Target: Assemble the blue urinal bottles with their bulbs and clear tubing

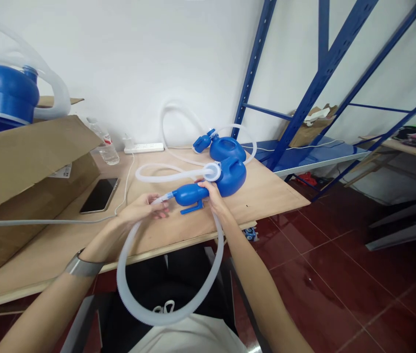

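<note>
Near the table's front edge, my left hand (149, 207) grips the end of a translucent hose (163, 198). That end meets the narrow tip of a blue bulb-shaped plastic piece (187, 195) with a hooked handle below. My right hand (213, 194) is closed around the wide end of this piece. From my hands the hose hangs in a large loop (163, 318) over my lap. Just beyond my right hand lies a blue plastic bottle (234, 177) with a white cap (212, 171). Behind it is a second blue bottle (227, 148) with its own hose.
At the left stands an open cardboard box (31, 166) holding blue bottles (11, 93) and hoses. A phone (100, 195), a water bottle (108, 147) and a power strip (144, 147) with a cable are on the table (266, 196). A blue metal rack (303, 113) rises at the right.
</note>
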A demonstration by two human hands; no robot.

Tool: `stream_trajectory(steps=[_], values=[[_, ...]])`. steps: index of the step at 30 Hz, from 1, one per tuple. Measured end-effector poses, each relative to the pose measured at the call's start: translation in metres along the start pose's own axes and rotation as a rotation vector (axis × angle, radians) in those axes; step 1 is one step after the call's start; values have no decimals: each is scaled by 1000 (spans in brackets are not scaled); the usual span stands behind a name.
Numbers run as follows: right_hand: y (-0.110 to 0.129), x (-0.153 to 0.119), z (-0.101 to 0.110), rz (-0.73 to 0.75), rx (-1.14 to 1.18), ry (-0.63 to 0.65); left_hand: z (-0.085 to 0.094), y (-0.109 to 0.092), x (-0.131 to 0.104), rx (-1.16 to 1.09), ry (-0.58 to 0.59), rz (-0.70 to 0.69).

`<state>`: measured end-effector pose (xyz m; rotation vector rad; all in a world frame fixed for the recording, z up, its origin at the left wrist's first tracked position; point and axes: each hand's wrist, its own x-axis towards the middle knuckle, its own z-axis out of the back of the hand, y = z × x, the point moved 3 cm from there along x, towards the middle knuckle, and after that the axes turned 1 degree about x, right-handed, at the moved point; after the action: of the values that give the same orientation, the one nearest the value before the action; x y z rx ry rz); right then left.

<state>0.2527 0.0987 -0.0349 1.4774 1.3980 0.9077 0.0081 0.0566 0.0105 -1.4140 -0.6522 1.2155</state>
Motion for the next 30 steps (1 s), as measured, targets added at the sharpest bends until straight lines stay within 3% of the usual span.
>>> stream_trajectory(steps=[7,11,17,24,30], values=[[-1,0,2,-3,-18,-13,-1,-7,-5,-448,-64,113],[2,-3,1,4,-33,-25,0,-9,-8,-510,-111,69],[2,-3,-1,58,-49,-4,10,-2,-7,-211,-221,-35],[4,-5,0,23,-51,-35,8,-8,-8,18,-134,-100],[8,-8,-3,-9,-63,-30,10,-6,-3,174,-205,-226]])
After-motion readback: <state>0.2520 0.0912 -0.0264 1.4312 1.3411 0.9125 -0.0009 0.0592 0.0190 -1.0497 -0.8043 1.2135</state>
